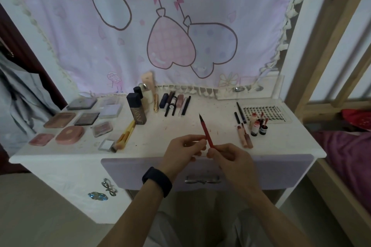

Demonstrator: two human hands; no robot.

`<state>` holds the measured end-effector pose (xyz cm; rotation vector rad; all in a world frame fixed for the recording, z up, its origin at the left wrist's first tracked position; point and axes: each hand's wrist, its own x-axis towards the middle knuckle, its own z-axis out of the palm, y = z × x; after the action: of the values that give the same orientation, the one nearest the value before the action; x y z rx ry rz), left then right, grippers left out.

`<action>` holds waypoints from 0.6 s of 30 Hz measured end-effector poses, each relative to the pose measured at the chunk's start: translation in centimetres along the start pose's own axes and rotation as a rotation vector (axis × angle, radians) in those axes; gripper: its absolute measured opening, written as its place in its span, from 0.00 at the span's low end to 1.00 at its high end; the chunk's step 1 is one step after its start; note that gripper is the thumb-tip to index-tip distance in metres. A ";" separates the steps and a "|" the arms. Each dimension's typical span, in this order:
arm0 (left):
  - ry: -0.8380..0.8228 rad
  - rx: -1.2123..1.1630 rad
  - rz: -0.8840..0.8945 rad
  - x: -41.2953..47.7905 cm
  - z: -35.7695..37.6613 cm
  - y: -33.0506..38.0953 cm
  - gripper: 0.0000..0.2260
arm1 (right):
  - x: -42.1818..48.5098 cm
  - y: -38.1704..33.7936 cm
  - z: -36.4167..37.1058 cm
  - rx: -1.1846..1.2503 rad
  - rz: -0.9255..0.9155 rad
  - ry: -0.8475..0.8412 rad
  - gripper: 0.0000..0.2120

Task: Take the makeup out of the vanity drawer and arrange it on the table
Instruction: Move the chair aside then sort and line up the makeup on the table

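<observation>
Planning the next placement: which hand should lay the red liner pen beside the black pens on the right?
Probably right. The right hand grips the red liner pen at its lower end and sits nearer the black pens; the left hand only meets its shaft.

Both forearms are bare down to the bottom edge of the view. A wide, smooth, matte black wristband (157, 181) wraps the left wrist, sitting snug just behind the left hand (183, 150). The right hand (230, 157) and its wrist are bare. Between the arms, a pale grey fabric garment (166, 228) covers the legs, softly creased.
</observation>
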<state>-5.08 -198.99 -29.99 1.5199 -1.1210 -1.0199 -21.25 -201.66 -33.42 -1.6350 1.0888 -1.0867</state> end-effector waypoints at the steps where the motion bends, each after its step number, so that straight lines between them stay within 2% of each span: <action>1: 0.006 0.005 0.006 0.1 0.1 0.2 0.07 | 0.1 0.1 0.0 -0.023 -0.006 -0.007 0.05; 9: -0.029 0.136 0.028 1.6 0.2 0.5 0.02 | 1.5 0.2 0.0 -0.268 -0.048 -0.045 0.09; 14: 0.058 0.177 0.062 3.0 -0.2 0.6 0.03 | 5.8 -1.6 -1.2 -0.571 -0.114 -0.010 0.12; 18: 0.129 0.113 0.005 4.1 -0.9 -0.5 0.03 | 11.7 -3.9 -3.2 -0.955 -0.080 -0.059 0.13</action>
<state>-3.16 -202.71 -30.63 1.6479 -1.1062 -0.8538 -20.71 -212.49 -26.64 -2.4254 1.6483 -0.5515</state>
